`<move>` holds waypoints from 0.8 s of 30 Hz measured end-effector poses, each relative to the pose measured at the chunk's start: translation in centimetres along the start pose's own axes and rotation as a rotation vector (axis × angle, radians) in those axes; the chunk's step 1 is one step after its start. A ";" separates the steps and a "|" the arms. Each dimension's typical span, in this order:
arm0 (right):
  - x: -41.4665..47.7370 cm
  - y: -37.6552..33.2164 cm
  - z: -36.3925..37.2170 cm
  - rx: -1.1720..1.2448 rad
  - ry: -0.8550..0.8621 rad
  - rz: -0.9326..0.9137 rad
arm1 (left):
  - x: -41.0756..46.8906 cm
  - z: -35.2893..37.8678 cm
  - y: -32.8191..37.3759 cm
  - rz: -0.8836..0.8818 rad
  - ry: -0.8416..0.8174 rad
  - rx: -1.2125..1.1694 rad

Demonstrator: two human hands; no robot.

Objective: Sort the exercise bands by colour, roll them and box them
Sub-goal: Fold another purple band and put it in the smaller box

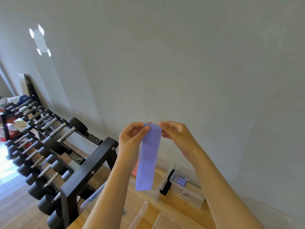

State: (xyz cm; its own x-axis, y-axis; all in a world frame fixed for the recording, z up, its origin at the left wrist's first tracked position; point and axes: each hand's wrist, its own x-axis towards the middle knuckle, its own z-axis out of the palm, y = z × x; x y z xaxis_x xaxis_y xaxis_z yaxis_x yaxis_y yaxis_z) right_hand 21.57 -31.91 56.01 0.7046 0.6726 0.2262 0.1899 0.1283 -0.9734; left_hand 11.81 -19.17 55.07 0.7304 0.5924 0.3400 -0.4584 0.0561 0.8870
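- Left hand (132, 138) and right hand (178, 134) pinch the top corners of the purple band (149, 159), grip clamped; it hangs right of the dumbbell rack (71, 144).
- Clear plastic boxes (187, 193) stand right of the rack, behind the band.
- Wooden counter (165, 207), grey wall (181, 63).

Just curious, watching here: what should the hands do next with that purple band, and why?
Probably start rolling the purple band from its top edge: the left hand and right hand pinch that edge, the rest hangs flat, unrolled, and a clear box below holds purple rolls.
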 end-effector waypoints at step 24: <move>0.5 -0.7 0.5 -0.015 0.164 -0.096 | 0.1 -0.5 -0.4 -0.072 0.010 0.065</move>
State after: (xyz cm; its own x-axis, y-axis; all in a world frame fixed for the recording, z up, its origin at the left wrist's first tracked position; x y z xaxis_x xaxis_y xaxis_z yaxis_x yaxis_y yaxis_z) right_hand 21.44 -31.32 56.75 0.7843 0.5300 0.3226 0.2712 0.1747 -0.9465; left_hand 11.75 -18.71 54.61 0.7553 0.5965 0.2716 -0.3704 0.0465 0.9277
